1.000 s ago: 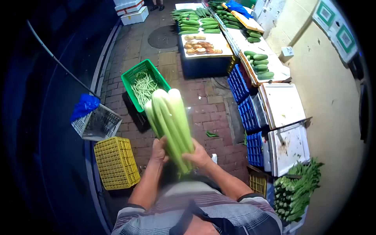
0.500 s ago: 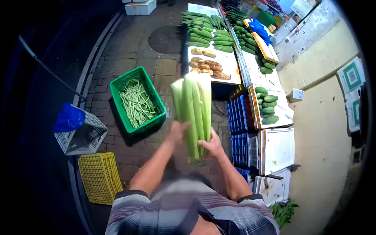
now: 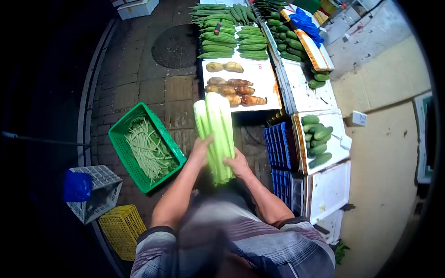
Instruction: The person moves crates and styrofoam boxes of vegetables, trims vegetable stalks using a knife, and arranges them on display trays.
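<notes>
A bunch of pale green celery (image 3: 215,139) stands in front of my body, its whitish thick ends pointing away from me. My left hand (image 3: 200,149) is wrapped round its left side, and the fingers are slightly blurred. On the right side my right hand (image 3: 238,164) grips the lower part, thumb across the stalks. Beyond the celery's far end, brown lotus roots (image 3: 227,88) lie on a white board (image 3: 259,95). To the left of my left hand is a green crate (image 3: 121,146) with long green beans (image 3: 147,147) in it.
Ridged green gourds (image 3: 218,39) fill the far end of the stall. Cucumbers (image 3: 317,139) lie on a foam box lid at right, above blue crates (image 3: 279,143). A grey crate (image 3: 99,194) with a blue bag (image 3: 77,186) and a yellow crate (image 3: 121,231) stand at left.
The view has shifted, so the crates and stall sit differently in the picture. The celery appears further left and a little shorter, still between both hands. My left hand's grip shows higher on the stalks.
</notes>
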Available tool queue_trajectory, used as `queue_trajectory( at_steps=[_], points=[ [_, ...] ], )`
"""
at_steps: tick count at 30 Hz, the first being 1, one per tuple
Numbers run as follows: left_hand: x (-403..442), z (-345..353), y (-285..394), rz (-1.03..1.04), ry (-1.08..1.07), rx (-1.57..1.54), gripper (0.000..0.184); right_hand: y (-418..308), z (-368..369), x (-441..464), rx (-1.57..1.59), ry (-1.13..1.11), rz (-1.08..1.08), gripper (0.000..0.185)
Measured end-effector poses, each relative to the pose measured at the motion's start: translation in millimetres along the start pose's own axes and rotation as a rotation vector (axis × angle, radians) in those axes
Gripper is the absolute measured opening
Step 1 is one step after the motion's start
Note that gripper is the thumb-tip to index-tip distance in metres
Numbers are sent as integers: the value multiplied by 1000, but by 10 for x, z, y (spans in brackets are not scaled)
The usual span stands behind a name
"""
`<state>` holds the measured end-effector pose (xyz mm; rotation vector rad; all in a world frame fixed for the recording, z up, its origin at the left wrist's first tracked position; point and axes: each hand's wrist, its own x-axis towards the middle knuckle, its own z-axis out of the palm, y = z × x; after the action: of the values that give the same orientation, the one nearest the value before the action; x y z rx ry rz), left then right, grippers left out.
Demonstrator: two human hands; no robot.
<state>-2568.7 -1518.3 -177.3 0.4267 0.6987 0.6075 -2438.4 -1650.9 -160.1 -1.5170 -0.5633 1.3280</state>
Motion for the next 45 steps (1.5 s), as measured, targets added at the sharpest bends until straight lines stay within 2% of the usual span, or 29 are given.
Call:
queue_trajectory(
  at_steps=[2, 4, 6, 9, 10, 11, 13, 14, 16, 18, 20, 23, 24, 26, 27, 29, 31, 32, 33, 34, 35, 36, 37, 40, 41, 43, 44, 45],
  points=[
    [750, 12, -31, -72, 21, -12, 50, -1, -325, 597, -57, 20, 41, 57],
    [1570, 136, -42, 9, 59, -12, 48, -63, -631, 1310, -85, 32, -29, 52],
    [2104, 224, -125, -4, 74, -27, 46, -146, -942, 1828, -69, 42, 81, 50],
    [3148, 250, -268, 83, 120, 167, 48, -146, -1450, 2784, -112, 65, 115, 45],
    [3439, 280, -222, -99, 223, 302, 49, -168, -1578, 3046, -143, 66, 140, 44],
    [3770, 214, -320, -81, 228, 242, 45, -243, -1690, 3337, -176, 67, 160, 43],
    [4353, 60, -402, -148, 243, 266, 50, -469, -1811, 3796, -290, 93, 53, 42],
    [4511, 196, -344, -88, 323, 215, 54, -343, -1938, 4072, -291, 55, 4, 42],
    [4759, 273, -109, -164, 405, 608, 58, -298, -2061, 4476, -372, 40, -50, 39],
    [5040, 242, 64, -218, 314, 681, 66, -1, -2189, 4801, -349, 88, -17, 38],
    [5081, 152, 22, -163, 411, 719, 67, -10, -2182, 4939, -362, 105, -25, 41],
    [5045, 89, 32, -63, 546, 778, 69, 338, -2221, 5007, -488, 145, -248, 46],
    [5000, 78, 52, -25, 591, 793, 70, 331, -2223, 4905, -561, 139, -87, 53],
    [4785, 131, 167, 121, 617, 893, 72, 94, -2183, 4865, -635, 62, -54, 57],
    [4712, 102, 193, 190, 585, 841, 71, -39, -2172, 4865, -675, 23, -41, 60],
    [4558, 76, 281, 320, 509, 735, 70, -281, -2161, 4894, -694, 156, 210, 59],
    [4324, 82, 511, 462, 393, 835, 68, -360, -2230, 5111, -879, 207, -145, 60],
    [4183, 257, 786, 369, 378, 770, 61, -934, -1957, 5183, -527, 109, 4, 65],
    [4134, 199, 824, 345, 323, 667, 63, -967, -1948, 5398, -741, 203, -92, 63],
    [4086, 146, 871, 316, 272, 565, 64, -1165, -1865, 5631, -775, 214, -161, 62],
    [3986, 226, 1043, 234, 308, 455, 65, -1384, -1757, 5862, -810, 226, -225, 60],
    [3974, 334, 1329, 233, 276, 492, 70, -1583, -1629, 6102, -775, 215, -312, 59],
    [4125, 222, 1270, 243, 270, 560, 72, -1777, -1502, 6397, -740, 201, -399, 58],
    [4433, 271, 1549, 245, 220, 399, 73, -2212, -1249, 7432, -865, 254, -591, 57],
    [4439, 283, 1730, 216, 249, 431, 75, -2254, -1212, 7796, -895, 284, -640, 57],
    [4477, 44, 1820, 279, 182, 369, 75, -2424, -1006, 8317, -1004, 386, -618, 60],
    [4409, -27, 1941, 255, 222, 356, 73, -2429, -976, 8598, -1076, 397, -526, 62],
    [4415, -238, 1902, 247, 259, 481, 72, -2417, -948, 8830, -1143, 404, -439, 64]
  ],
)
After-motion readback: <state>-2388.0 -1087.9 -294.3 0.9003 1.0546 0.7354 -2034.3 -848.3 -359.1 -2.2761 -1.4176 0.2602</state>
